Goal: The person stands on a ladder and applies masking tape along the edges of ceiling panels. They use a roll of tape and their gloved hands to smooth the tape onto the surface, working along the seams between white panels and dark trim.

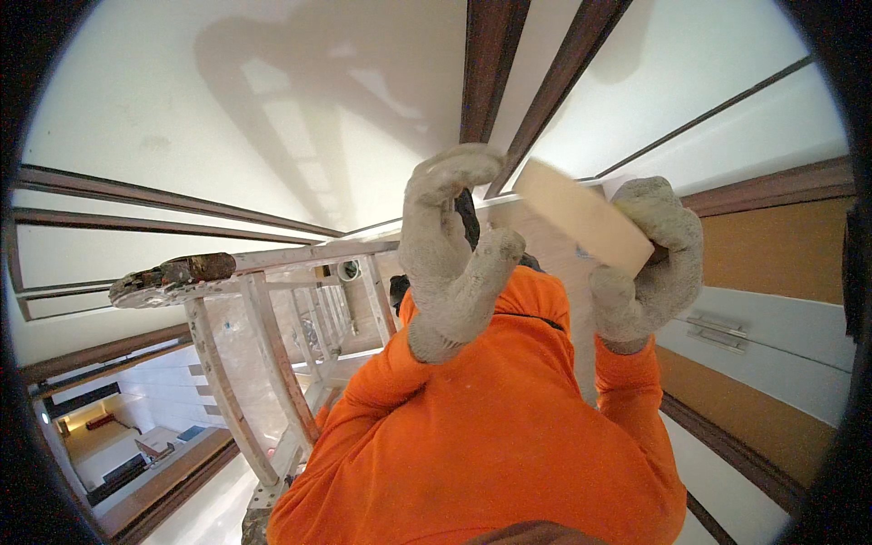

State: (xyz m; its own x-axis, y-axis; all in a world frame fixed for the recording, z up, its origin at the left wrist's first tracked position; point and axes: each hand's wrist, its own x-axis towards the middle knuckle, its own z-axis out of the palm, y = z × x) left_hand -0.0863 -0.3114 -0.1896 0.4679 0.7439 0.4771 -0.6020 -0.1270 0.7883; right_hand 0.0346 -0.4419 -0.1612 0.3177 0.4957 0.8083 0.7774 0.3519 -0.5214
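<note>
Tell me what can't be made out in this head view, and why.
- Head view, tan object: lower end partly covered by the gloved right hand; upper end blurred.
- Head view, dark thing: partly covered by the gloved left hand; held or behind, unclear.
- Head view, ladder: part hidden behind the orange left sleeve.

No lettering, number, label or sign is legible anywhere. On the ladder (272, 345), only splotches show; right of the ladder, the orange sweatshirt (509, 427) and the pale tan piece (586, 218) carry no readable print.
</note>
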